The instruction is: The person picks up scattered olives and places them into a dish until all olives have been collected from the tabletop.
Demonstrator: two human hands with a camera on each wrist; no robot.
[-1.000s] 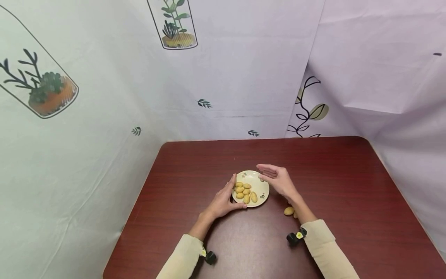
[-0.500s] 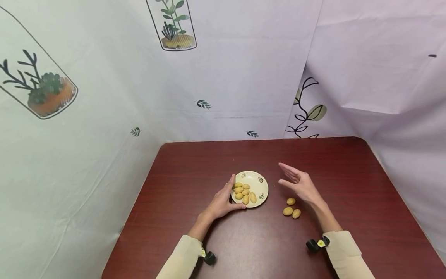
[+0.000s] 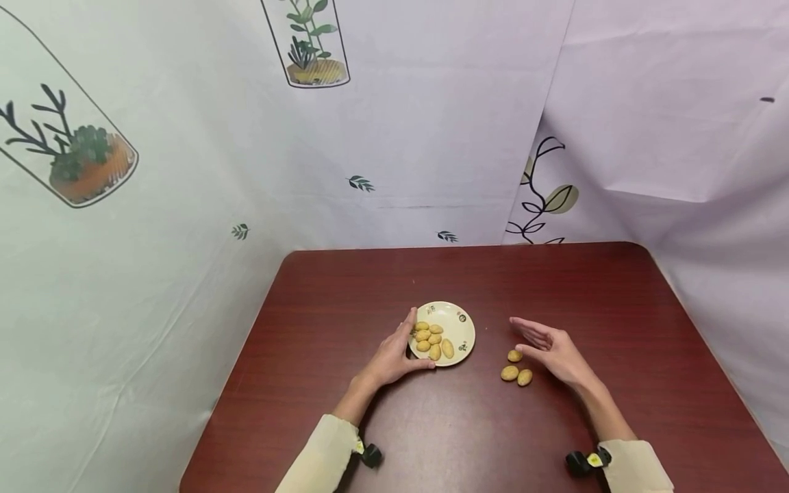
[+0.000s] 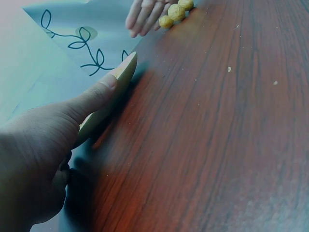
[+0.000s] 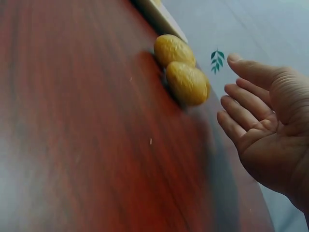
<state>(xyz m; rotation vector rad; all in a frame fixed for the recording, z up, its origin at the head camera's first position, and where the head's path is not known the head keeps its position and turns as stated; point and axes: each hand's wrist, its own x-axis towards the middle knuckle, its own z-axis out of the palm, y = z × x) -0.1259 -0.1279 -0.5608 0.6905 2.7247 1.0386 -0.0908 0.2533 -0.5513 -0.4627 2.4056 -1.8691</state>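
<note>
Hands: left hand (image 3: 388, 357) grips the plate (image 3: 457, 331) of potatoes (image 3: 435, 339); right hand (image 3: 559, 350), relaxed, is beside three loose potatoes (image 3: 509, 373).
Tabletop (image 3: 444, 424): red-brown wood grain, beneath everything.
Walls (image 3: 425, 137): pale cloth, plant prints (image 3: 92, 161).

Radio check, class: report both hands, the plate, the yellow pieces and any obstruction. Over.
Left hand grips plate edge; right hand empty, near three loose yellow pieces; several plated pieces bunched left of plate's centre in head view; no obstruction seen.

The head view overlooks the table (image 3: 462, 428); close wrist views apparently share the plate (image 3: 457, 330).
</note>
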